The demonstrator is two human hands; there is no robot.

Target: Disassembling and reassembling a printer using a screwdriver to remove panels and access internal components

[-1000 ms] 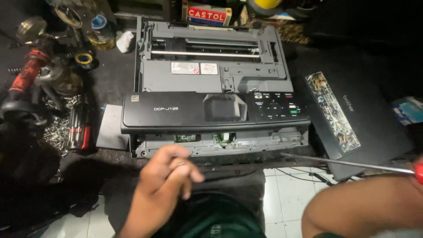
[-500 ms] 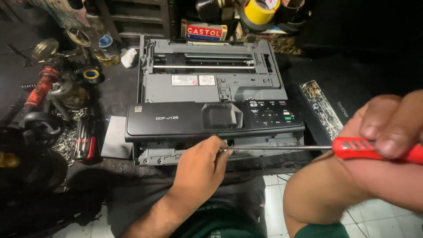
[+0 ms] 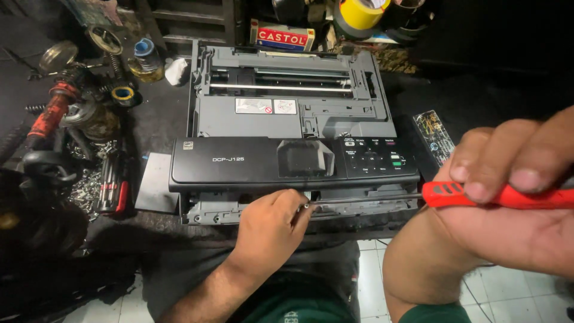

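My right hand grips the red handle of a screwdriver; its shaft runs left to the printer's lower front edge. My left hand pinches the tip there. The printer sits on the bench, tools at left.

Left hand has reached the screwdriver tip at the printer
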